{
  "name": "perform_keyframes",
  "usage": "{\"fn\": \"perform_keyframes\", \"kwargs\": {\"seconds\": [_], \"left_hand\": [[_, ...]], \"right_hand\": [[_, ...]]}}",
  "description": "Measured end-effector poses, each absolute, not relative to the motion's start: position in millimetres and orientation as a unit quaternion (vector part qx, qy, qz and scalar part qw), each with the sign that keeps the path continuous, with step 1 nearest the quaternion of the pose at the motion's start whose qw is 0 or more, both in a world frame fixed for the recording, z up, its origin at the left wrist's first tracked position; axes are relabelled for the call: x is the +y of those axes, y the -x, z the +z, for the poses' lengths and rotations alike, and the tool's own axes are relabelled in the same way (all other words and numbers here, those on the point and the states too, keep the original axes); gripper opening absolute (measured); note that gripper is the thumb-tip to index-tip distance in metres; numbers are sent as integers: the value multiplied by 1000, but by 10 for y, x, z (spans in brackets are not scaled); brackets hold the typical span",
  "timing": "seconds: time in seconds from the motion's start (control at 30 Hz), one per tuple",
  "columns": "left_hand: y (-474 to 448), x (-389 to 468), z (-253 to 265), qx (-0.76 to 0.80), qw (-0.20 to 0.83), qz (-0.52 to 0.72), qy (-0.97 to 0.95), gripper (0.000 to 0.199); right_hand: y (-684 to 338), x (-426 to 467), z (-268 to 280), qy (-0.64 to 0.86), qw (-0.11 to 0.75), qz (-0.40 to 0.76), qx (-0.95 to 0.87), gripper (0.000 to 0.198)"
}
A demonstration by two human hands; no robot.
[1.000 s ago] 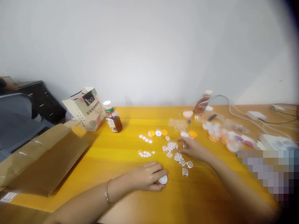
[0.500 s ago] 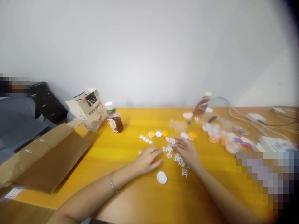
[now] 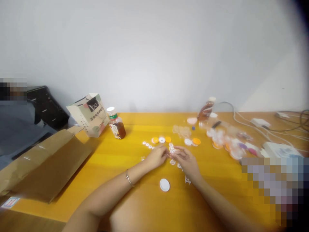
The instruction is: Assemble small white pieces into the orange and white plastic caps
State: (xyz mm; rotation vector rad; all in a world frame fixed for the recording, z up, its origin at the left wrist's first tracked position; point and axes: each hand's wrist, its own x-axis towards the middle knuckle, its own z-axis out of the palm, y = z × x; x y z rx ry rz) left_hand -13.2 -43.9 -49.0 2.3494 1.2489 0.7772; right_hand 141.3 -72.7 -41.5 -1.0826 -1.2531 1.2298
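My right hand (image 3: 188, 162) is closed on a small white openwork piece (image 3: 171, 148), with thumb and fingertips at its lower edge. My left hand (image 3: 158, 157) comes in from the left, its fingers pinched together close to the right fingertips; what they hold is too small to make out. Below the hands lie several similar white openwork pieces, among them one piece (image 3: 187, 180) beside my right wrist. Nearer to me a round white disc (image 3: 164, 185) lies flat on the table. Behind my left hand sits a short row of small white discs (image 3: 147, 144).
Orange and white discs (image 3: 168, 139) line up behind the hands, with clear plastic pieces (image 3: 181, 131) beyond. A honey-coloured jar (image 3: 117, 128), paper bag (image 3: 93, 116) and cardboard box (image 3: 48, 170) stand left. To the right are a brown bottle (image 3: 205, 111), coloured discs and cables (image 3: 270, 132).
My left hand has moved right and its fingers have closed. My right hand has moved slightly left with the openwork piece, so the hands now meet. The whole view has shifted slightly.
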Motion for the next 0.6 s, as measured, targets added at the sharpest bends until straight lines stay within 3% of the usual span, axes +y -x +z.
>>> {"fn": "perform_keyframes", "kwargs": {"seconds": [0.33, 0.6], "left_hand": [[429, -468, -201, 420, 399, 331, -745, 17], [519, -347, -169, 427, 459, 329, -706, 24]], "right_hand": [[-1375, -759, -404, 450, 528, 544, -472, 37], [-1377, -765, -385, 437, 515, 583, -451, 33]]}}
